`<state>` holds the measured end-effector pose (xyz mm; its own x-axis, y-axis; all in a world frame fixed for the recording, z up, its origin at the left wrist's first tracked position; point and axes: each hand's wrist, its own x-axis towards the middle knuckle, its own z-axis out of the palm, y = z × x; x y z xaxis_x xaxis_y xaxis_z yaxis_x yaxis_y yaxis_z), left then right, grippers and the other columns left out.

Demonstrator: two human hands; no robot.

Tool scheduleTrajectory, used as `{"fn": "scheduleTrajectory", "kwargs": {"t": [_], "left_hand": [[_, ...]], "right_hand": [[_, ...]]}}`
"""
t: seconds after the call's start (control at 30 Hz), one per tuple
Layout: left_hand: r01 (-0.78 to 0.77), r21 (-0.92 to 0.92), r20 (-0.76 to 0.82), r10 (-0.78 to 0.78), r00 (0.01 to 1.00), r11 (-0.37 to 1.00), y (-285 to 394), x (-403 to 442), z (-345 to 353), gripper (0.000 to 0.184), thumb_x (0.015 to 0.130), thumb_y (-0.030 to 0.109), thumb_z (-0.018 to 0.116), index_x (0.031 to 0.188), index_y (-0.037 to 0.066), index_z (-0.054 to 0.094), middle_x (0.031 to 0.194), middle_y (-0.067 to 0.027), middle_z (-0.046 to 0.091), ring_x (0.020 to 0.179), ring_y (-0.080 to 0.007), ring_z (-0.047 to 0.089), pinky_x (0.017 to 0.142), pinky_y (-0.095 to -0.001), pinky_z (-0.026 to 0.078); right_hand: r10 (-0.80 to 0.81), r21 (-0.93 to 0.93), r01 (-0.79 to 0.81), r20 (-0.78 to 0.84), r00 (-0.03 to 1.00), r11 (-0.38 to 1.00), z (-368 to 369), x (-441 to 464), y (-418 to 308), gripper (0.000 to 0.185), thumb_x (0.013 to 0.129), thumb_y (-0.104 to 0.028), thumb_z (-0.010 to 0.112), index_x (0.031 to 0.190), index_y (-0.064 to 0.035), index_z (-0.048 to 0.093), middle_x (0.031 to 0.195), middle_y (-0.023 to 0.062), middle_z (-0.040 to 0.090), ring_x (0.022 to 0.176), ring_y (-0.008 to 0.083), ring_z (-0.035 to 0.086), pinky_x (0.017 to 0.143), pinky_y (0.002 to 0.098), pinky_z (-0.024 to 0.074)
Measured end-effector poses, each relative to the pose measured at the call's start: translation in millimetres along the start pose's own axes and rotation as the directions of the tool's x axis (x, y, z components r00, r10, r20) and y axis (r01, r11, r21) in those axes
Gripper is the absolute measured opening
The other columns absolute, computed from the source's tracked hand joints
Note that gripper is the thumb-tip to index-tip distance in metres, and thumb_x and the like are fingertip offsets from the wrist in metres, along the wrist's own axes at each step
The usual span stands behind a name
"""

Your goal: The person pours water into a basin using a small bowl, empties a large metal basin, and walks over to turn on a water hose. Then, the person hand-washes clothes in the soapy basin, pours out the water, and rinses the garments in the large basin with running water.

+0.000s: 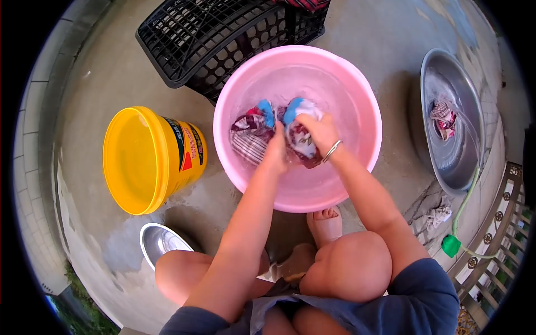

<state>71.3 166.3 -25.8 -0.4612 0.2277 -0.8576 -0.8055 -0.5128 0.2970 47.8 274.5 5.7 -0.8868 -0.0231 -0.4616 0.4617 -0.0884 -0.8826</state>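
A pink basin (357,139) with water in it stands in front of my knees. Inside it lies wet patterned cloth (249,137), striped and dark red with blue parts. My left hand (275,146) grips the inner edge of the cloth's left part, its fingers largely hidden. Beside it, my right hand (319,134), with a bracelet at the wrist, is closed around a bunched white, blue and floral part of the cloth.
A yellow bucket (131,162) stands left of the basin, with a small metal bowl (162,243) below it. Behind is a black plastic crate (223,44). At right, a metal tub (452,151) holds cloth, near a green hose (466,201) and a grey rag (438,215).
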Motion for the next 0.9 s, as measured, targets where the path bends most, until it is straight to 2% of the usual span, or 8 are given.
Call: {"fn": "scheduleTrajectory", "kwargs": {"t": [0.2, 0.27, 0.33, 0.4, 0.53, 0.67, 0.77, 0.9], "left_hand": [[-0.265, -0.305, 0.603, 0.401, 0.690, 0.915, 7.6, 58.0, -77.0, 0.040, 0.084, 0.038, 0.035, 0.103, 0.005, 0.048, 0.093, -0.0087, 0.055, 0.083, -0.0225, 0.053, 0.069, -0.0342, 0.046], [-0.649, -0.129, 0.486, 0.618, 0.618, 0.750, 7.2, 29.5, -43.5, 0.026, 0.082, 0.021, 0.037, 0.098, 0.004, 0.049, 0.087, -0.0094, 0.056, 0.076, -0.0199, 0.054, 0.067, -0.0325, 0.046], [-0.517, -0.130, -0.081, 0.510, 0.856, 0.846, -4.7, 29.9, -18.6, 0.020, 0.076, 0.001, 0.041, 0.093, 0.000, 0.050, 0.084, -0.0098, 0.056, 0.076, -0.0186, 0.053, 0.068, -0.0293, 0.045], [-0.503, 0.822, 0.137, 0.763, 0.632, 0.269, -16.6, 6.3, -1.8, 0.018, 0.076, 0.015, 0.045, 0.086, 0.003, 0.054, 0.080, -0.0099, 0.054, 0.076, -0.0251, 0.053, 0.068, -0.0367, 0.042], [-0.042, 0.892, 0.282, 0.482, 0.829, -0.450, -42.3, 1.5, 7.1, 0.028, 0.076, 0.028, 0.046, 0.094, 0.011, 0.058, 0.110, -0.0152, 0.048, 0.097, -0.0294, 0.047, 0.083, -0.0416, 0.035], [-0.289, 0.920, 0.375, 0.380, 0.846, -0.264, -60.6, 19.9, -3.2, 0.036, 0.076, 0.033, 0.044, 0.101, 0.010, 0.056, 0.129, -0.0130, 0.029, 0.118, -0.0295, 0.028, 0.093, -0.0441, 0.023], [-0.211, 0.949, 0.207, -0.043, 0.977, -0.235, -21.6, -4.4, -1.0, 0.035, 0.078, 0.034, 0.043, 0.093, 0.007, 0.060, 0.097, -0.0146, 0.057, 0.094, -0.0282, 0.052, 0.082, -0.0363, 0.039], [-0.230, 0.961, 0.179, 0.292, 0.940, 0.153, 34.6, -27.1, -1.6, 0.033, 0.076, 0.035, 0.049, 0.086, 0.006, 0.060, 0.087, -0.0176, 0.059, 0.081, -0.0252, 0.057, 0.073, -0.0355, 0.043]], "right_hand": [[-0.337, -0.343, 0.502, 0.440, 0.832, 0.794, 45.0, -47.7, -5.5, 0.024, 0.067, -0.011, 0.058, 0.089, -0.0014, 0.059, 0.072, 0.0052, 0.060, 0.061, 0.0103, 0.054, 0.056, 0.0265, 0.0445], [-0.541, -0.219, 0.591, 0.251, 0.803, 0.776, 32.6, -19.5, 13.4, 0.023, 0.067, -0.011, 0.057, 0.088, -0.0023, 0.059, 0.074, 0.0073, 0.061, 0.064, 0.0135, 0.057, 0.058, 0.0290, 0.0452], [-0.117, -0.826, 0.090, 0.030, 0.993, 0.556, 4.4, 14.8, -7.1, 0.025, 0.069, -0.023, 0.053, 0.086, -0.0053, 0.058, 0.076, 0.0152, 0.060, 0.070, 0.0271, 0.058, 0.066, 0.0375, 0.0445], [-0.122, -0.821, 0.042, -0.034, 0.992, 0.570, -25.1, 43.5, -8.3, 0.037, 0.068, -0.032, 0.053, 0.094, -0.0057, 0.055, 0.082, 0.0171, 0.059, 0.074, 0.0292, 0.058, 0.068, 0.0357, 0.0447], [-0.054, -0.616, 0.104, 0.100, 0.994, 0.781, -34.9, 56.3, 25.4, 0.062, 0.064, -0.042, 0.054, 0.114, -0.0088, 0.041, 0.100, 0.0227, 0.050, 0.092, 0.0312, 0.051, 0.079, 0.0364, 0.0401], [-0.128, -0.958, 0.280, 0.285, 0.950, -0.057, 14.7, -3.5, 33.3, 0.080, 0.063, -0.036, 0.062, 0.126, -0.0058, 0.023, 0.114, 0.0232, 0.040, 0.109, 0.0317, 0.038, 0.092, 0.0379, 0.0273], [0.067, -0.975, 0.222, 0.223, 0.972, 0.024, -12.9, 38.7, 80.7, 0.063, 0.065, -0.032, 0.060, 0.119, -0.0086, 0.036, 0.116, 0.0201, 0.041, 0.107, 0.0306, 0.041, 0.090, 0.0383, 0.0310], [0.327, -0.995, 0.097, 0.087, 0.941, -0.015, -19.3, 44.4, 48.5, 0.043, 0.063, -0.026, 0.060, 0.101, -0.0077, 0.051, 0.110, 0.0169, 0.046, 0.098, 0.0306, 0.047, 0.084, 0.0400, 0.0359]]}}
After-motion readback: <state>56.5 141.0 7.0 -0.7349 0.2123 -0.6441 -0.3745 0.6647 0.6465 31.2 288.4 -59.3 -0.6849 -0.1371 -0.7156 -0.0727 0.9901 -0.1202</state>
